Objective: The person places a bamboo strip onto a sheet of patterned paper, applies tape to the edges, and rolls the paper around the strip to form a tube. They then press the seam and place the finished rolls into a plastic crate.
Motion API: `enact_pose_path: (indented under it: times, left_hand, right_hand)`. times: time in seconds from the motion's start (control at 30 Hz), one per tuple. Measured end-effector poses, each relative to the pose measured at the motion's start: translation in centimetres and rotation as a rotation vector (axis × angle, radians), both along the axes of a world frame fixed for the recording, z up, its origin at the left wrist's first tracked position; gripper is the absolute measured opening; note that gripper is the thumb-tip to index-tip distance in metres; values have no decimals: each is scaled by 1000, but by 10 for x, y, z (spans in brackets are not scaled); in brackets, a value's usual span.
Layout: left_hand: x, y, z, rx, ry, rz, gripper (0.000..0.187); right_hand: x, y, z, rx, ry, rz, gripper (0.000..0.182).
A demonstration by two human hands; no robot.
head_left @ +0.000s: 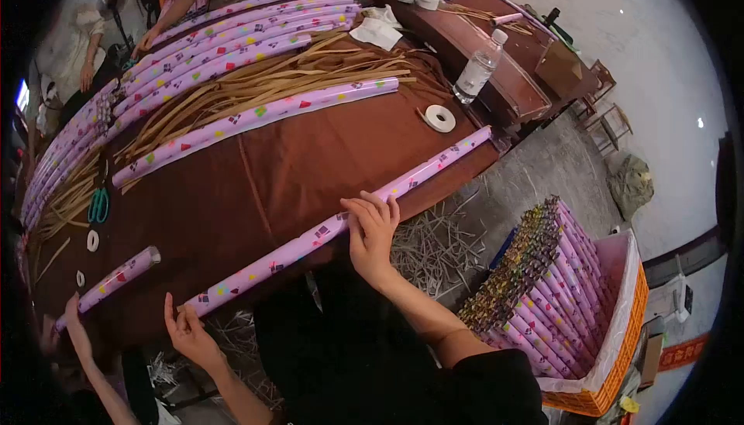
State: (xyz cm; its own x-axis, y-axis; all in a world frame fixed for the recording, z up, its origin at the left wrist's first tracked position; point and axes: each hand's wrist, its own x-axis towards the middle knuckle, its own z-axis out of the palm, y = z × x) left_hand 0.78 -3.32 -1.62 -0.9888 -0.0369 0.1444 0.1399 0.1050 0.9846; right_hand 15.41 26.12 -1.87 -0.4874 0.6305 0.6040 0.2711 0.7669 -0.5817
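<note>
A long purple patterned paper roll [271, 264] lies slantwise along the near edge of the brown-covered table [232, 223]. At its lower left end is my left hand [195, 337], fingers spread and the tips close to the roll's end. My right hand [373, 239] rests over the middle of the same roll, its fingers loosely bent and the thumb apart, not wrapped round it. Farther in on the cloth lies another purple roll [263, 117]. A white tape roll [439, 119] sits near the far right end of the roll under my hands.
A co-worker's hand [75, 323] touches a shorter-looking roll [120, 278] at left. Brown strips [310, 68], more rolls [232, 30], green-handled scissors [98, 205] and a water bottle [479, 67] lie or stand beyond. An orange crate [632, 340] of rolls stands right; paper shreds [438, 247] litter the floor.
</note>
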Motion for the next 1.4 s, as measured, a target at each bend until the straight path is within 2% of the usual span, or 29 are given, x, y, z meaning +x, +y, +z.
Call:
enact_pose_path:
  times: [0.07, 0.13, 0.17, 0.2, 0.23, 0.3, 0.33, 0.4, 0.43, 0.47, 0.5, 0.53, 0.57, 0.63, 0.67, 0.7, 0.77, 0.8, 0.87, 0.9, 1.0, 1.03, 1.1, 1.17, 1.2, 1.27, 1.3, 1.37, 1.4]
  left_hand:
    - [-2, -4, -3, -8, -16, 22, 41]
    - [-8, -15, -6, -33, -20, 26, 41]
    - [-12, -19, -4, -64, -41, 45, 42]
    - [-14, -23, 2, -57, -61, 28, 45]
    - [-16, -25, 4, -53, -43, 53, 45]
    - [-21, -34, 7, 140, -53, -57, 48]
    - [-17, -34, 25, 130, -39, -54, 51]
    - [-15, -24, 56, 267, 139, 15, 51]
    - [-21, -39, 48, 305, 249, 1, 50]
    - [-20, -33, 58, 308, 342, 125, 50]
    - [-21, -21, 72, 303, 434, 254, 51]
    - [-22, -17, 76, 338, 482, 293, 56]
    - [-22, -9, 83, 501, 501, 227, 66]
    - [-10, 12, 100, 910, 298, -135, 85]
    - [-6, 15, 102, 1045, 241, -306, 86]
    - [-3, 18, 106, 1167, 179, -343, 83]
    - [-2, 17, 93, 1175, 198, -540, 72]
    - [5, 24, 102, 1064, 172, -437, 69]
    - [8, 30, 90, 1038, 117, -672, 59]
    - [15, 38, 100, 1112, 6, -684, 36]
    - [5, 33, 90, 1186, -58, -790, 27]
    - [2, 28, 95, 1191, -89, -696, 29]
    - [-11, 10, 90, 1364, -70, -640, 27]
    - [-28, -10, 88, 1600, 38, -656, 26]
    - [-36, -22, 88, 1718, 105, -688, 26]
    - [-51, -44, 87, 1746, 202, -670, 28]
    - [-59, -52, 79, 1689, 208, -723, 29]
    - [-67, -57, 73, 1378, 27, -237, 29]
    - [-65, -44, 82, 1056, -33, 17, 28]
  right_hand:
    - [5, 14, 7, 44, -3, 45, 50]
    - [20, 36, 44, 363, -263, 66, 56]
    - [29, 55, 46, 499, -403, 127, 65]
    - [38, 72, 49, 439, -488, 239, 73]
    - [46, 90, 46, 458, -550, 325, 72]
    - [60, 102, 60, 591, -549, 431, 56]
    - [66, 106, 62, 672, -590, 495, 51]
    - [76, 88, 76, 627, -546, 526, 44]
    - [80, 77, 80, 640, -444, 549, 47]
    - [88, 67, 74, 616, -454, 521, 52]
    - [87, 60, 67, 617, -340, 554, 55]
    - [92, 49, 62, 586, -328, 533, 50]
    - [99, 38, 59, 534, -374, 513, 47]
    - [104, 21, 40, 387, -373, 522, 46]
    - [111, 17, 25, 291, -385, 512, 48]
    - [123, 16, 2, 302, -383, 561, 48]
    - [150, 24, -55, 1, -397, 575, 44]
    - [149, 24, -59, -150, -411, 566, 42]
    - [147, 33, -62, -141, -435, 606, 42]
    - [143, 31, -56, -145, -450, 624, 42]
    - [134, 19, -33, -170, -489, 651, 42]
    - [132, 13, -21, -181, -501, 650, 42]
    - [127, -5, 9, -213, -522, 636, 43]
    - [88, -42, 106, -202, -591, 620, 47]
    - [87, -36, 106, -220, -589, 604, 47]
    - [89, 5, 97, 135, -616, 623, 51]
    - [88, 18, 92, 316, -630, 629, 53]
    - [55, 23, 96, 575, -434, 623, 60]
    - [42, 27, 97, 594, -500, 591, 60]
